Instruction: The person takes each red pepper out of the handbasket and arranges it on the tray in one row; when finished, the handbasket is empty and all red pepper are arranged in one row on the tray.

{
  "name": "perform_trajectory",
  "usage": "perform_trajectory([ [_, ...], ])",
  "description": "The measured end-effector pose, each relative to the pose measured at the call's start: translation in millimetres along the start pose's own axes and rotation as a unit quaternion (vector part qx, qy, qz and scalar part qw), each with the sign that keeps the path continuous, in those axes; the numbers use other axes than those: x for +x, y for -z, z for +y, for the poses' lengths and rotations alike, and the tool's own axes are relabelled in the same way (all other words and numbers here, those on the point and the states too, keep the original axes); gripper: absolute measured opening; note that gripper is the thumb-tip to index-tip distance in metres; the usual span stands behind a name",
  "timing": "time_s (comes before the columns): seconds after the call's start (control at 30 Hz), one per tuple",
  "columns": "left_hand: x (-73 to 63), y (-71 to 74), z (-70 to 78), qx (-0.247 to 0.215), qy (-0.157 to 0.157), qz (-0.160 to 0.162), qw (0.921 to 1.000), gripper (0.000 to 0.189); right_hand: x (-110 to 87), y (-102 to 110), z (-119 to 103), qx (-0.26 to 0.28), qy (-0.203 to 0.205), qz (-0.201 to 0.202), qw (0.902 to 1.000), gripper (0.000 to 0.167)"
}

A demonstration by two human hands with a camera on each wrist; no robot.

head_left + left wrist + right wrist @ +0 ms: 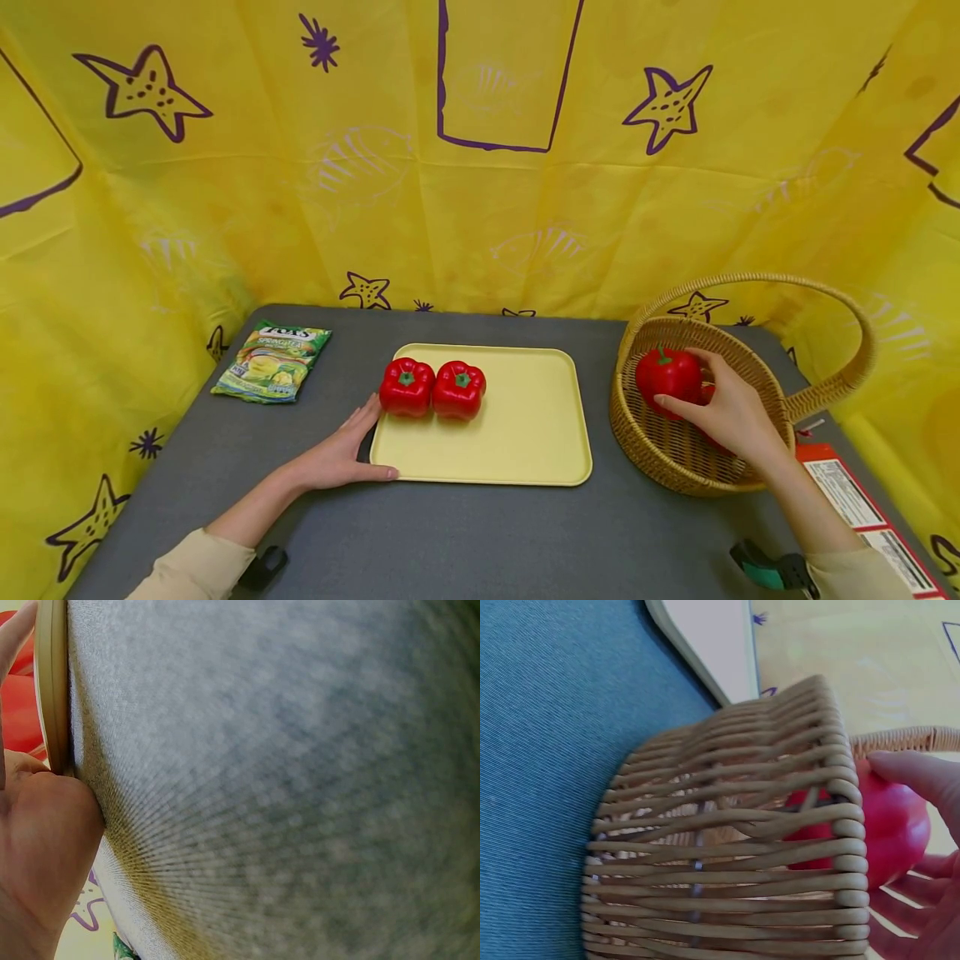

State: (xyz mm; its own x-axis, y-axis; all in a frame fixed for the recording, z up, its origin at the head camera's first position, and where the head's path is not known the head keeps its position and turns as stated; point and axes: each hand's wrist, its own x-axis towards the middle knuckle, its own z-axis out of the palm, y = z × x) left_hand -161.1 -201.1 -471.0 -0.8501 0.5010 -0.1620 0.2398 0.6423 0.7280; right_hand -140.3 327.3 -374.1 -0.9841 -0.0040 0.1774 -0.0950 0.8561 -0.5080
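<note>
In the basket, my right hand [723,408] grips a red tomato [667,375] with a green stem between thumb and fingers. The right wrist view shows the tomato [892,817] at the rim of the wicker basket [637,446], partly behind the weave. Under that hand more red shows in the basket, mostly hidden. My left hand [341,450] touches the left side of a pale yellow tray [517,433], its thumb at the front left corner and its fingers stretched along the edge. Two red bell peppers [459,390] stand side by side at the tray's left.
A green snack packet [273,362] lies at the back left of the grey table [480,533]. The basket's tall handle [840,383] arches up on the right. Beside the basket lies a red-and-white box [847,492]. Yellow cloth [480,208] hangs around the table.
</note>
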Motion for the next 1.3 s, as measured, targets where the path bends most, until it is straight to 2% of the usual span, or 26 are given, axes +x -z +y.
perform_trajectory([
  [0.43,-1.8,1.1,0.6,0.003,-0.002,0.000,1.0000,0.115,-14.3,-3,-6,0.042,-0.010,0.018,0.9989,0.082],
  [0.67,-1.9,1.1,1.1,0.000,0.004,0.000,1.0000,0.115,-18.8,1,-15,0.045,-0.012,0.022,0.9986,0.082],
  [1.3,-0.6,0.4,1.0,0.001,0.008,-0.001,1.0000,0.115,-19.2,3,-44,0.057,0.010,0.014,0.9982,0.082],
])
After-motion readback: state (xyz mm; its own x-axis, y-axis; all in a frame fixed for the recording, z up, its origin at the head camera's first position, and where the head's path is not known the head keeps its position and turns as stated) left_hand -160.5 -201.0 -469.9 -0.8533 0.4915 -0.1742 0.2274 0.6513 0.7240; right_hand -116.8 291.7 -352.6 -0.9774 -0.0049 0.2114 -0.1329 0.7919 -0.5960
